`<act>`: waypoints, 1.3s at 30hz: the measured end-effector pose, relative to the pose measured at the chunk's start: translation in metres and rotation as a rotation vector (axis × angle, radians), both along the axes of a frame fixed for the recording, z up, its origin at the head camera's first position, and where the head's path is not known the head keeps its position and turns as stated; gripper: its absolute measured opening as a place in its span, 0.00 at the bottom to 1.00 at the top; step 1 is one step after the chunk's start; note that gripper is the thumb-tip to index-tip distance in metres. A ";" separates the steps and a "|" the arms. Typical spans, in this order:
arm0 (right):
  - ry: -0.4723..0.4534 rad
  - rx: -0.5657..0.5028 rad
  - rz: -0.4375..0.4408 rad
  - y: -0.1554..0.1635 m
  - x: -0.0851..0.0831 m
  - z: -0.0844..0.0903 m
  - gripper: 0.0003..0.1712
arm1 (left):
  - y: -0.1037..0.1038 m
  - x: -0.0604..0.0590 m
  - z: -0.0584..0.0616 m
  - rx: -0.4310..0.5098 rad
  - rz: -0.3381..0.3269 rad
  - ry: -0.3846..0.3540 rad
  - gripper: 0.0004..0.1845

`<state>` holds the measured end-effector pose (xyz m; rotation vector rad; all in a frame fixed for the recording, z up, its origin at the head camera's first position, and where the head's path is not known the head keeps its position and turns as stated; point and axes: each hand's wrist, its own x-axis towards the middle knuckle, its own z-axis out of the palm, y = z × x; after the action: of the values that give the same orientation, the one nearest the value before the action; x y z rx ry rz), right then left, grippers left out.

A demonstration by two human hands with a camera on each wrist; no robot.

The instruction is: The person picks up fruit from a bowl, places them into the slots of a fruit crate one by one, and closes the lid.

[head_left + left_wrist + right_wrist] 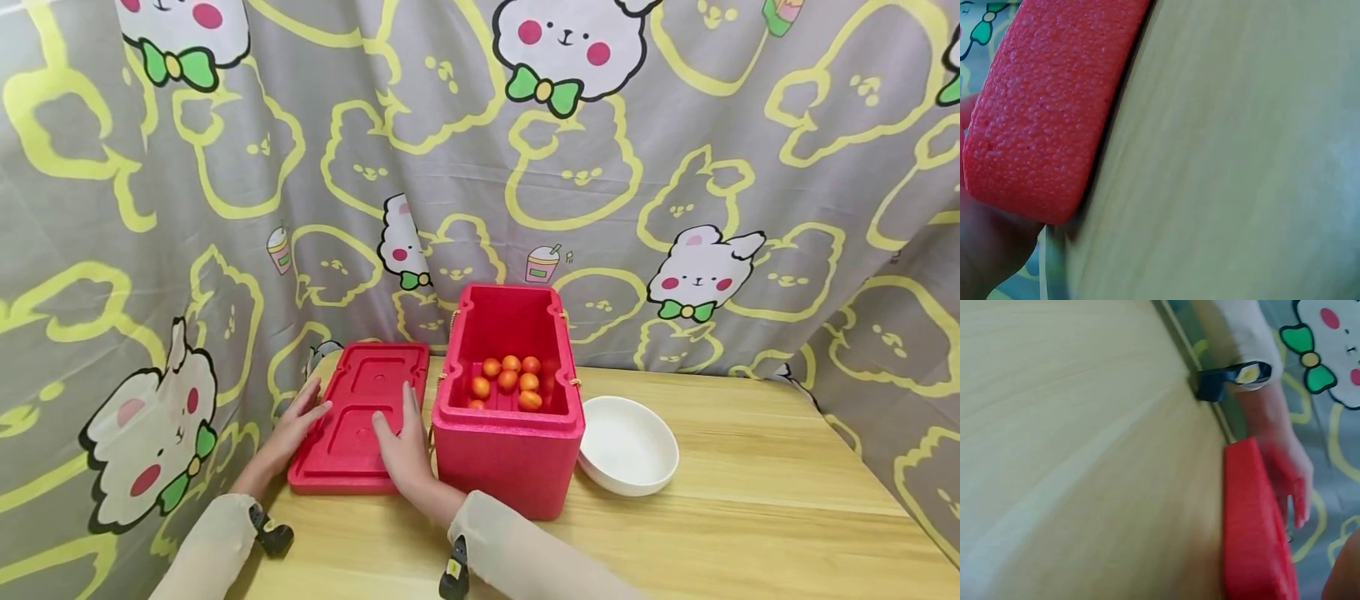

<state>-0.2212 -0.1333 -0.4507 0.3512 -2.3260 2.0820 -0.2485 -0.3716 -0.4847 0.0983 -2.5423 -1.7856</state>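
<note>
With its near rim cut off behind the right hand, the red foam lid lay flat at the table's left edge, touching the open red box, both hands flat-fingered, the left hand gripping nothing, bare tabletop stretching right beyond the white bowl.

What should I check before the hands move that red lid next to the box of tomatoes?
1. Lid flat on the table: ok, it lies beside the box.
2. Left hand on the lid's left edge: ok, fingers straight.
3. Right hand on the lid's right side: ok, resting flat, not gripping.
4. Box mouth unobstructed: ok, open, tomatoes sit low inside.
5. White bowl out of the way: ok, right of the box, apart from the lid.
6. Lid fits the box rim: cannot tell.
</note>
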 end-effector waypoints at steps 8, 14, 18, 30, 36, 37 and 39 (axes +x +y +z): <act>-0.015 0.081 -0.098 -0.002 -0.004 -0.024 0.43 | 0.002 0.001 0.002 -0.042 -0.016 -0.071 0.45; -0.027 0.094 -0.112 -0.002 -0.010 -0.034 0.41 | 0.000 0.000 0.006 -0.013 -0.068 -0.120 0.43; -0.014 0.109 -0.122 -0.002 -0.011 -0.037 0.39 | -0.003 -0.002 0.004 -0.014 -0.091 -0.132 0.42; -0.027 0.151 -0.090 -0.003 -0.006 -0.036 0.41 | -0.002 0.004 0.006 0.004 -0.077 -0.142 0.40; -0.012 0.124 -0.053 -0.004 -0.005 -0.029 0.42 | -0.003 0.006 0.012 0.017 -0.057 -0.114 0.41; -0.004 0.111 -0.046 -0.004 -0.004 -0.028 0.42 | -0.004 0.006 0.013 0.018 -0.054 -0.112 0.41; 0.011 0.095 -0.034 -0.005 -0.003 -0.025 0.42 | -0.006 0.008 0.016 0.038 -0.052 -0.099 0.41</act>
<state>-0.2247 -0.1379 -0.4761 0.3202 -2.4126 1.9544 -0.2409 -0.3771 -0.4686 0.1257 -2.6008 -1.8943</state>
